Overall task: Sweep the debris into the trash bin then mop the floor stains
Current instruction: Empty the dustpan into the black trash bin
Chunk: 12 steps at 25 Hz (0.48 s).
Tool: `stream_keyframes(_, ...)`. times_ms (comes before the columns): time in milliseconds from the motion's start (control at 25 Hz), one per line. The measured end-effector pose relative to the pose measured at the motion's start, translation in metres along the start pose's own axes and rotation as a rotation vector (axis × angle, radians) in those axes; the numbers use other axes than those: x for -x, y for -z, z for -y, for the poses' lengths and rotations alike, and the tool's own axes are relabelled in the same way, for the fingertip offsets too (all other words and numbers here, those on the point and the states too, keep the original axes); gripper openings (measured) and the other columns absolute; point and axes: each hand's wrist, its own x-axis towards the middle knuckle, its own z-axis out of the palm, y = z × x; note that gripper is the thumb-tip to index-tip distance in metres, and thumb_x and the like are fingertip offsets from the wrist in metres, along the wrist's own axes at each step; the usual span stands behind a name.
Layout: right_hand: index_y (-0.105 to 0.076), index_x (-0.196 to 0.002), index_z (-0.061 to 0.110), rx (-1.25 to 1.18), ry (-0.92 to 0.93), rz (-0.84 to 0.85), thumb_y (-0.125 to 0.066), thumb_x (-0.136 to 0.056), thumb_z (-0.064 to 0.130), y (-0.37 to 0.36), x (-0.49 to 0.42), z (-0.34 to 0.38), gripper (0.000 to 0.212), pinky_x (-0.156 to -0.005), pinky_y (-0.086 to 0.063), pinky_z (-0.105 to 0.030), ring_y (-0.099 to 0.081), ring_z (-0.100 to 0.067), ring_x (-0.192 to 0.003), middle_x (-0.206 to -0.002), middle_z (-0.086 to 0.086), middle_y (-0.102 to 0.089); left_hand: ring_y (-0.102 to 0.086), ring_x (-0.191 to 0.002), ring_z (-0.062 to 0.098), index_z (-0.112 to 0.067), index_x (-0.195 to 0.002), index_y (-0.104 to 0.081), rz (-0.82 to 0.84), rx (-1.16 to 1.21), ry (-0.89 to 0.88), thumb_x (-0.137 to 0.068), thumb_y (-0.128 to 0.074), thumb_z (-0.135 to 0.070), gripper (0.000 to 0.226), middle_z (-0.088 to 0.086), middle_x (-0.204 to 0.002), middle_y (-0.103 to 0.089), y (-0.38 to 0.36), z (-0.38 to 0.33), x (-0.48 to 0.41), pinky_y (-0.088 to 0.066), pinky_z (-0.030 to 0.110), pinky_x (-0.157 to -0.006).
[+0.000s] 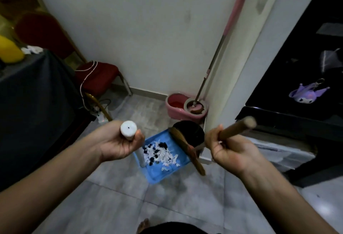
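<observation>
Just in front of the bin (193, 131): blue dustpan (159, 174), debris (159, 153) heaped on it (white and dark scraps). Left hand (115, 142) curled round the pan's white handle (128, 129); right hand (230, 152) curled round the broom stick (235, 128), bristles on the pan's edge nearest the bin. Risk: tilting the pan on the lift, or a broom knock, would spill scraps short of the bin. Mop (219, 47) stands behind the bin.

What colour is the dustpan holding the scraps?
Blue; the dustpan shows best in the head view, holding white and black scraps.
</observation>
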Motion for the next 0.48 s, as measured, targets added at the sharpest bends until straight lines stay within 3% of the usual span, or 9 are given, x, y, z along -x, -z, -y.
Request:
stream_keyframes(120,-0.052,-0.103,0.000,-0.090,0.047,0.060,-0.049,-0.094,0.004,-0.020,0.016,-0.027,0.010,-0.034,-0.048,-0.021,-0.055,-0.018,-0.039,-0.083,-0.011,-0.050,-0.054,-0.038,0.017,0.000,-0.087,-0.044,0.001,-0.142,-0.009,-0.099,-0.033,-0.019,0.025,0.013,-0.067,-0.044,0.019,-0.044,-0.001,-0.049,0.017,-0.035)
stream_keyframes(200,-0.053,-0.108,-0.005,-0.115,0.090,0.121,-0.054,-0.081,-0.003,-0.028,0.034,-0.041,0.028,-0.037,-0.051,-0.023,-0.055,-0.024,-0.031,-0.069,-0.029,-0.052,-0.054,-0.037,0.016,-0.001,-0.090,-0.044,-0.001,-0.247,0.006,-0.099,-0.034,-0.021,0.024,0.012,-0.068,-0.043,0.027,-0.067,-0.006,-0.048,0.016,-0.034)
stream_keyframes(320,-0.052,-0.103,-0.015,-0.113,0.140,0.203,-0.051,-0.061,-0.008,-0.031,0.053,-0.051,0.043,-0.039,-0.054,-0.026,-0.060,-0.027,-0.035,-0.063,-0.033,-0.053,-0.054,-0.039,0.014,0.001,-0.092,-0.046,0.041,-0.334,0.043,-0.098,-0.034,-0.022,0.027,0.012,-0.066,-0.045,0.032,-0.095,-0.019,-0.048,0.017,-0.035)
stream_keyframes(400,-0.050,-0.100,-0.019,-0.114,0.170,0.210,-0.054,-0.066,-0.008,-0.029,0.055,-0.053,0.036,-0.041,-0.055,-0.026,-0.061,-0.026,-0.036,-0.071,-0.032,-0.055,-0.054,-0.040,0.013,0.003,-0.093,-0.047,0.075,-0.371,0.063,-0.095,-0.036,-0.021,0.026,0.012,-0.065,-0.047,0.029,-0.107,-0.030,-0.049,0.017,-0.036)
stream_keyframes(480,-0.050,-0.097,-0.020,-0.152,0.194,0.194,-0.055,-0.084,-0.004,-0.026,0.051,-0.049,0.022,-0.045,-0.056,-0.027,-0.060,-0.028,-0.036,-0.078,-0.029,-0.054,-0.054,-0.040,0.013,0.003,-0.092,-0.048,0.120,-0.420,0.079,-0.086,-0.042,-0.017,0.022,0.012,-0.063,-0.048,0.021,-0.110,-0.043,-0.049,0.016,-0.036)
